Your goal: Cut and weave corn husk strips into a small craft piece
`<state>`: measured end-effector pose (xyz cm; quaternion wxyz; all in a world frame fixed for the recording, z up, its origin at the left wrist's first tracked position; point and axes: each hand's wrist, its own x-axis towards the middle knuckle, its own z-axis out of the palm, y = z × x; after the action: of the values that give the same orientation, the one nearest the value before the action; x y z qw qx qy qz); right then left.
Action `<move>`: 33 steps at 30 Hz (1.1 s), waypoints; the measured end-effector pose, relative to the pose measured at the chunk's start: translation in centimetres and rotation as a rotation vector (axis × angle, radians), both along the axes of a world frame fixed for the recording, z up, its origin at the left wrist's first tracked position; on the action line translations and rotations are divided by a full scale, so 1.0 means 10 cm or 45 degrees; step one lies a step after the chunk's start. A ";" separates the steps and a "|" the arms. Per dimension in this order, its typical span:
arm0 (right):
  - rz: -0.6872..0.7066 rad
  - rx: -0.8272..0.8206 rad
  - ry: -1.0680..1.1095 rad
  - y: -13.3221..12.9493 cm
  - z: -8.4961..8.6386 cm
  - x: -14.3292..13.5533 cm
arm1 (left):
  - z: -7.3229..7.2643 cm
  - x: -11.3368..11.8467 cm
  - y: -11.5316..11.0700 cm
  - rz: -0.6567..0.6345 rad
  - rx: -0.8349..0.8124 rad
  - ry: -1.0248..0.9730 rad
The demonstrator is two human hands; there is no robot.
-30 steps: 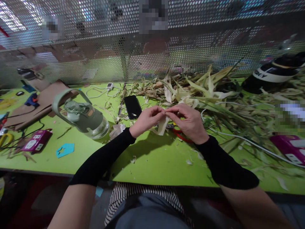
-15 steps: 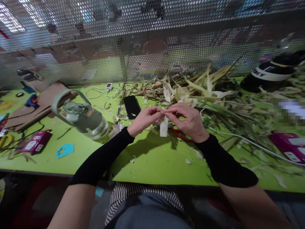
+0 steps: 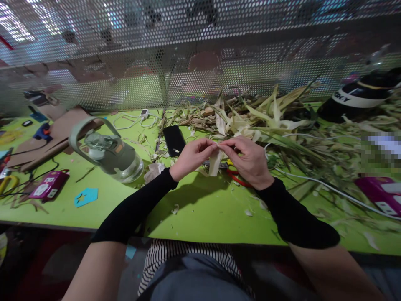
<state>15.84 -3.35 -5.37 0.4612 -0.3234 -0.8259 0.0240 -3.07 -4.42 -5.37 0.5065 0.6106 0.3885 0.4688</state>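
A pale strip of corn husk (image 3: 214, 164) hangs down between my two hands over the green table. My left hand (image 3: 194, 157) pinches its upper end between thumb and forefinger. From the other side, my right hand (image 3: 246, 159) grips the same end, fingertips nearly touching those of the left. Just behind and below my right hand lie scissors with red handles (image 3: 238, 179), partly covered by the hand. A black phone (image 3: 174, 140) rests flat beyond my left hand. Dry and green corn husks (image 3: 266, 119) are heaped behind my right hand.
To the left stands a green-lidded water bottle (image 3: 109, 154), near a blue paper piece (image 3: 86, 197) and a purple power strip (image 3: 50, 184). A black bottle (image 3: 354, 98) leans at the far right. A white cable (image 3: 332, 195) crosses the husks. Perforated metal mesh (image 3: 131, 83) borders the back.
The hanging husk strip has turned and now looks narrower and slightly tilted. Both hands keep their pinch, with the right fingers shifted a little.
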 end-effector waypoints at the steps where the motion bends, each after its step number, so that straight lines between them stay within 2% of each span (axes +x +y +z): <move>1: -0.017 0.007 -0.009 0.00 0.00 0.00 | -0.01 0.01 0.00 0.013 0.008 -0.019; 4: -0.052 0.017 -0.023 -0.02 0.00 -0.01 | -0.03 0.02 0.00 0.079 0.092 -0.052; 11: -0.068 0.015 -0.001 -0.05 0.02 -0.03 | -0.04 -0.01 -0.02 0.141 0.228 0.119; 15: -0.041 -0.005 0.005 -0.08 0.02 -0.05 | -0.02 -0.03 -0.02 0.078 0.172 0.093; 20: -0.041 -0.182 0.148 -0.08 0.00 -0.07 | -0.02 -0.02 0.01 0.025 0.036 -0.065; 24: -0.060 -0.269 0.204 -0.07 0.00 -0.08 | -0.01 -0.01 0.02 0.010 -0.053 -0.089; 33: -0.034 -0.096 0.024 -0.09 0.00 -0.07 | 0.04 -0.03 -0.01 0.032 -0.066 0.029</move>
<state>15.10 -4.23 -5.38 0.4567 -0.3514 -0.8156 0.0522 -3.41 -4.52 -4.98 0.5119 0.5975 0.4140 0.4579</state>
